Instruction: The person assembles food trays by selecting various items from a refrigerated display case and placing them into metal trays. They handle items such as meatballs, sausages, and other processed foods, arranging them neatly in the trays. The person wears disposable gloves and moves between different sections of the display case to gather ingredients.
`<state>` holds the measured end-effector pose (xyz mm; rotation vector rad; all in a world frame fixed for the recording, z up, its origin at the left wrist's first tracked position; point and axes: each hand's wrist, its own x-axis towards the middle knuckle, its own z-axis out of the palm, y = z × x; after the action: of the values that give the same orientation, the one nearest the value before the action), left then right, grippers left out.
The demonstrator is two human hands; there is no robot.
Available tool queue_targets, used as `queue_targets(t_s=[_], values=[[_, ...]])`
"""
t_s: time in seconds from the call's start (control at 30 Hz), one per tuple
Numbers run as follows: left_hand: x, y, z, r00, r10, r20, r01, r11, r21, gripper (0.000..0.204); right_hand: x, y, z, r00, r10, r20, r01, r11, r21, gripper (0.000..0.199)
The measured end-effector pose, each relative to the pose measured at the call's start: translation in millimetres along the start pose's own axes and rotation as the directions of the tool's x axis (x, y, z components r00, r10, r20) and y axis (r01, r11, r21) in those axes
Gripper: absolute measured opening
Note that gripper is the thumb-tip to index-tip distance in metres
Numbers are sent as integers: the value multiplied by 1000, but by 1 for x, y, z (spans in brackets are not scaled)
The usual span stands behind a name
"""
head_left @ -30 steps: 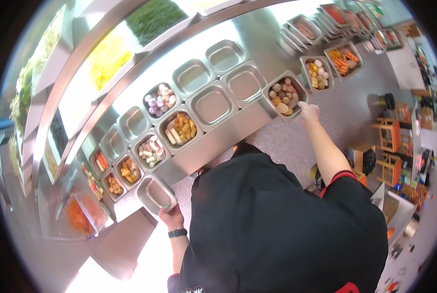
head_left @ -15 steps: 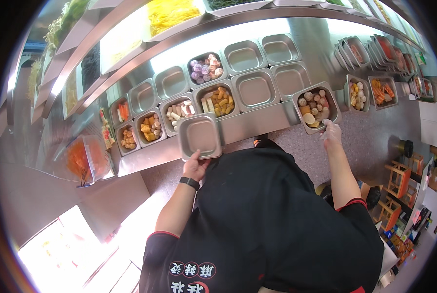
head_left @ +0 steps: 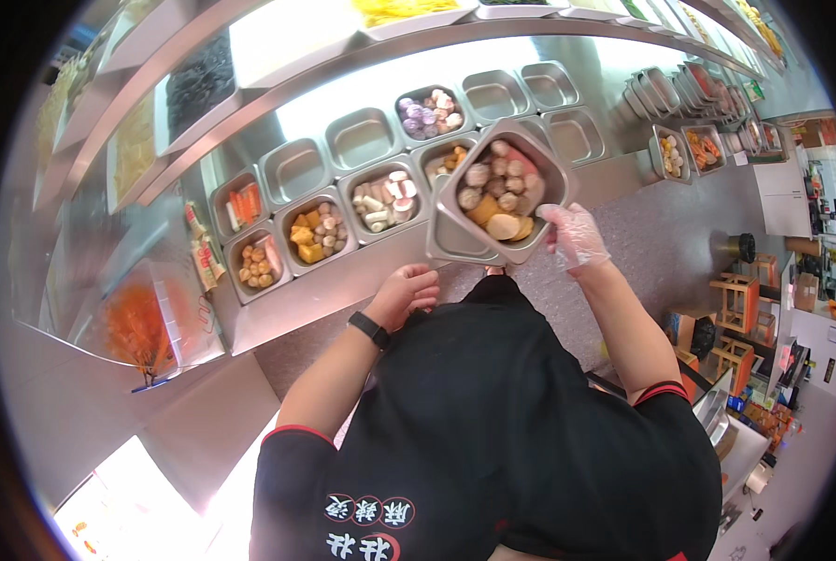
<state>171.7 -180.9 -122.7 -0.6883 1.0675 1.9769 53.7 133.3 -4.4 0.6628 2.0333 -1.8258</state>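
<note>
the filled metal pan (head_left: pixel 504 190), heaped with fish balls and tofu pieces, hangs lifted above an empty pan (head_left: pixel 455 238) at the counter (head_left: pixel 362 271) edge. the gloved right hand (head_left: pixel 575 234) is clamped on its rim; the left hand (head_left: pixel 404 292) seems curled under the empty one, fingers together. next it needs lowering squarely. small packets (head_left: pixel 203 248) stand far left.

Bright glare; heavy fisheye edge distortion
</note>
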Motion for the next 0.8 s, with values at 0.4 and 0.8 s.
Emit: queue_targets(t_s=[0.4, 0.8], values=[[-148, -9, -64, 688, 688, -232, -711, 575, -404, 66, -109, 35, 224, 811, 304, 500, -289, 951, -108, 40], [-208, -91, -120, 508, 553, -660, -859, 387, -337, 50, -142, 2, 366, -256, 102, 961, 916, -293, 275, 40]])
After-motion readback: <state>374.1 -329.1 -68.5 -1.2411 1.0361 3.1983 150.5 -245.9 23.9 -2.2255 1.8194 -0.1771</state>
